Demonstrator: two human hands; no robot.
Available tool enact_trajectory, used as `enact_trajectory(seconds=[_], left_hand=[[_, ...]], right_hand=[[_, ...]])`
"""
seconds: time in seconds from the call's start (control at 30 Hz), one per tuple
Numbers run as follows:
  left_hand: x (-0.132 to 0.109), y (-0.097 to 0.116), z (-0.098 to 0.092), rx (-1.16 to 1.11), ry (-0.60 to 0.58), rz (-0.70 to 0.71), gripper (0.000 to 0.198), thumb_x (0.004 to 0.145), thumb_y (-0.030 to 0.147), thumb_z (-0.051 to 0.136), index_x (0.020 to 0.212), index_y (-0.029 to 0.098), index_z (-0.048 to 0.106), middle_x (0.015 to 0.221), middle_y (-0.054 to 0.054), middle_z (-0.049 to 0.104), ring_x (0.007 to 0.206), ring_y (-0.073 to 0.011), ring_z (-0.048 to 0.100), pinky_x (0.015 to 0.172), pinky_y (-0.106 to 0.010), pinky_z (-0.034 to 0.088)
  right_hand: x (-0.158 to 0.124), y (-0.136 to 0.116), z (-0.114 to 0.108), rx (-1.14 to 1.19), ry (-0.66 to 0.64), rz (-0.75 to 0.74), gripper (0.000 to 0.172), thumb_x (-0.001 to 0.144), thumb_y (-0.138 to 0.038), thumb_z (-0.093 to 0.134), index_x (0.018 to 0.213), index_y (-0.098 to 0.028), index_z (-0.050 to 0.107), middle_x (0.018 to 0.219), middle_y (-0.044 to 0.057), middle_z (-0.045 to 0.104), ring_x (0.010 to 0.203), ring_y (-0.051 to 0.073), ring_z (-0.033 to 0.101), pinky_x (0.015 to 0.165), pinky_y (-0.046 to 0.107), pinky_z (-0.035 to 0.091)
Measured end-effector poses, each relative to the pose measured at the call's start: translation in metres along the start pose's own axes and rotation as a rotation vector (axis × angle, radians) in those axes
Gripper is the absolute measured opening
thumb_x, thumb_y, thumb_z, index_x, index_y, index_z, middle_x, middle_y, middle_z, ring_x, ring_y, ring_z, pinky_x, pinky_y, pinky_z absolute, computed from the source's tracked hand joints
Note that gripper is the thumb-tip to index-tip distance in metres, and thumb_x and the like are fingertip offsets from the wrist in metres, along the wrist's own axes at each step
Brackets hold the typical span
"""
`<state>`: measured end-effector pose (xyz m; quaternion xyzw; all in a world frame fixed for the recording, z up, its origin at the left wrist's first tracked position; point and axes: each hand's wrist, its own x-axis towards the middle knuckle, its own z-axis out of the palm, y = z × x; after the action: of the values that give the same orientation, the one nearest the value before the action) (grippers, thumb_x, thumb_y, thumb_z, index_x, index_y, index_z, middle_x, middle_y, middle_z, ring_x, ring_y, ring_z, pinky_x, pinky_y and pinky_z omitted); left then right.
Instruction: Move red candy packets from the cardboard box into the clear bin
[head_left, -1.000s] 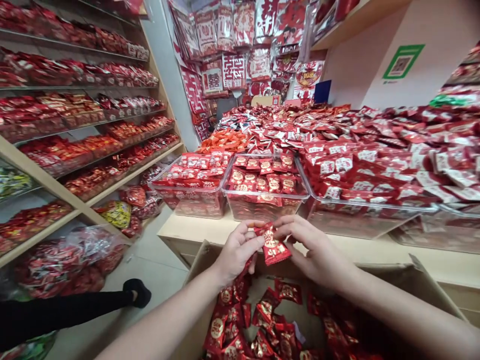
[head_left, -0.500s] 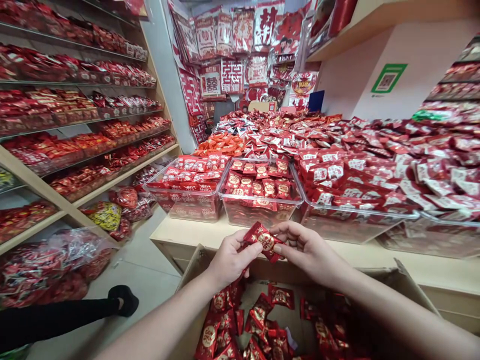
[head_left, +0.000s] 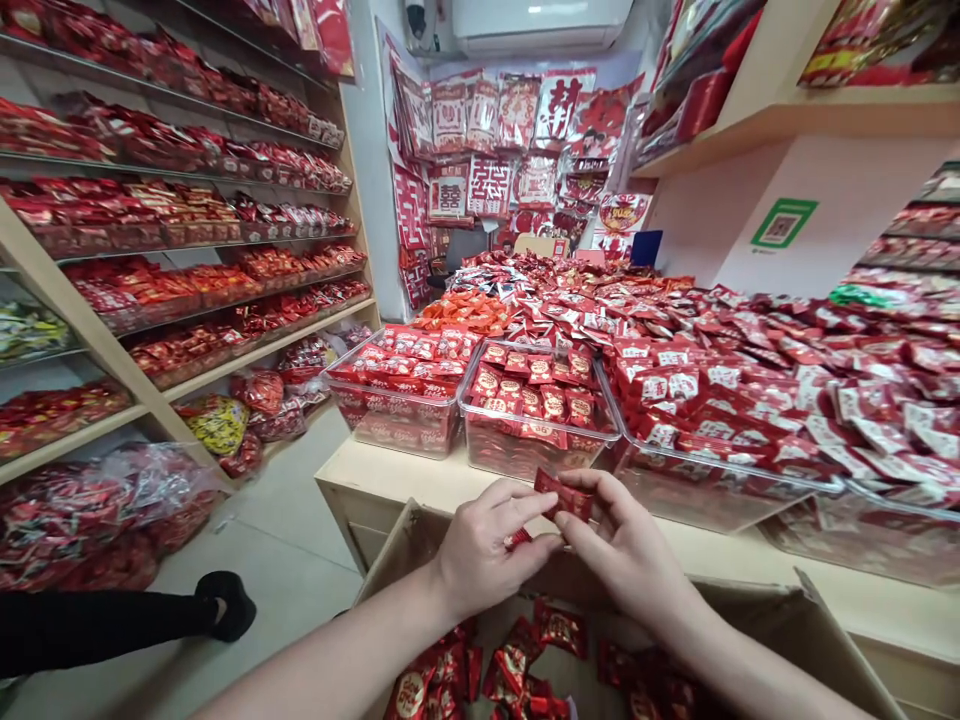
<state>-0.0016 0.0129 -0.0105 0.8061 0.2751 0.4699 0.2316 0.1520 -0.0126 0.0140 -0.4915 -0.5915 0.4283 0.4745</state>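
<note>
The right hand [head_left: 626, 550] is pinching a red packet [head_left: 566, 497] between closed fingers [head_left: 606, 490] above the open carton [head_left: 772, 608]. The left hand [head_left: 487, 545] is touching the packet's edge, its own grip being unclear. Both are apparently orienting the packet; the next move is probably requiring steady pinching.

A small red packet [head_left: 552, 486], tilted and partly covered, is held between the left hand [head_left: 480, 545] and right hand [head_left: 626, 540], more red wrapper [head_left: 517, 539] peeking from the left.
</note>
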Motion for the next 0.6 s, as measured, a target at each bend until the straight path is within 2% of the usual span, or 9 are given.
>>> enact_trajectory(seconds=[0.07, 0.13, 0.2, 0.27, 0.3, 0.33, 0.43, 0.53, 0.6], left_hand=[[0.002, 0.000, -0.004, -0.026, 0.082, -0.070, 0.036, 0.073, 0.020, 0.053, 0.110, 0.022, 0.049, 0.095, -0.006, 0.057, 0.084, -0.0150, 0.053, 0.073, -0.027, 0.045], [0.003, -0.001, -0.007, -0.051, 0.140, -0.156, 0.034, 0.075, 0.020, 0.050, 0.109, 0.021, 0.048, 0.091, -0.005, 0.058, 0.080, -0.0138, 0.054, 0.069, -0.026, 0.045], [0.003, -0.005, -0.008, -0.072, 0.160, -0.210, 0.031, 0.076, 0.021, 0.049, 0.107, 0.021, 0.048, 0.088, -0.004, 0.058, 0.075, -0.0123, 0.054, 0.066, -0.024, 0.044], [0.002, -0.009, -0.006, -0.086, 0.155, -0.229, 0.029, 0.076, 0.022, 0.049, 0.105, 0.020, 0.049, 0.085, -0.003, 0.058, 0.072, -0.0114, 0.054, 0.065, -0.023, 0.044], [0.002, -0.010, -0.005, -0.091, 0.144, -0.225, 0.029, 0.076, 0.022, 0.049, 0.104, 0.020, 0.049, 0.084, -0.003, 0.058, 0.072, -0.0112, 0.054, 0.066, -0.024, 0.044], [0.001, -0.011, -0.004, -0.093, 0.127, -0.215, 0.028, 0.076, 0.022, 0.049, 0.103, 0.019, 0.050, 0.083, -0.003, 0.058, 0.072, -0.0112, 0.054, 0.067, -0.024, 0.044], [-0.002, -0.012, -0.002, -0.088, 0.072, -0.161, 0.024, 0.075, 0.020, 0.049, 0.098, 0.017, 0.053, 0.079, -0.004, 0.059, 0.073, -0.0125, 0.054, 0.071, -0.026, 0.044], [-0.004, -0.011, 0.000, -0.075, 0.031, -0.114, 0.023, 0.074, 0.020, 0.048, 0.095, 0.017, 0.056, 0.076, -0.005, 0.060, 0.072, -0.0137, 0.055, 0.072, -0.027, 0.044], [-0.005, -0.011, 0.001, -0.070, 0.006, -0.099, 0.023, 0.074, 0.020, 0.048, 0.095, 0.016, 0.057, 0.075, -0.005, 0.060, 0.071, -0.0137, 0.055, 0.070, -0.027, 0.045]], right_hand=[[0.004, -0.010, -0.009, -0.123, 0.093, -0.065, 0.029, 0.073, -0.033, 0.053, 0.095, -0.020, 0.042, 0.087, 0.006, 0.057, 0.077, 0.017, 0.056, 0.065, 0.028, 0.047], [0.016, -0.027, -0.020, -0.320, 0.200, -0.200, 0.029, 0.073, -0.033, 0.053, 0.096, -0.020, 0.044, 0.084, 0.006, 0.058, 0.072, 0.017, 0.056, 0.062, 0.029, 0.047], [0.040, -0.046, -0.029, -0.628, 0.271, -0.399, 0.025, 0.076, -0.030, 0.049, 0.097, -0.019, 0.046, 0.087, 0.008, 0.059, 0.075, 0.018, 0.056, 0.065, 0.029, 0.045], [0.073, -0.061, -0.033, -1.026, 0.243, -0.541, 0.021, 0.081, -0.024, 0.040, 0.099, -0.017, 0.049, 0.095, 0.009, 0.059, 0.085, 0.019, 0.053, 0.075, 0.031, 0.041], [0.092, -0.066, -0.033, -1.205, 0.222, -0.537, 0.024, 0.083, -0.021, 0.035, 0.101, -0.016, 0.050, 0.096, 0.011, 0.059, 0.089, 0.021, 0.052, 0.076, 0.031, 0.039], [0.111, -0.067, -0.031, -1.354, 0.194, -0.471, 0.026, 0.084, -0.018, 0.031, 0.101, -0.015, 0.050, 0.094, 0.012, 0.060, 0.089, 0.021, 0.052, 0.075, 0.031, 0.039], [0.156, -0.060, -0.023, -1.467, 0.133, -0.351, 0.026, 0.081, -0.010, 0.032, 0.093, -0.012, 0.056, 0.082, 0.014, 0.062, 0.082, 0.023, 0.056, 0.067, 0.030, 0.039], [0.176, -0.045, -0.015, -1.499, 0.088, -0.279, 0.025, 0.081, -0.009, 0.034, 0.087, -0.009, 0.058, 0.081, 0.015, 0.063, 0.083, 0.022, 0.057, 0.068, 0.030, 0.039], [0.179, -0.037, -0.013, -1.520, 0.070, -0.219, 0.023, 0.084, -0.017, 0.036, 0.086, -0.009, 0.058, 0.085, 0.013, 0.062, 0.085, 0.020, 0.056, 0.071, 0.033, 0.041]])
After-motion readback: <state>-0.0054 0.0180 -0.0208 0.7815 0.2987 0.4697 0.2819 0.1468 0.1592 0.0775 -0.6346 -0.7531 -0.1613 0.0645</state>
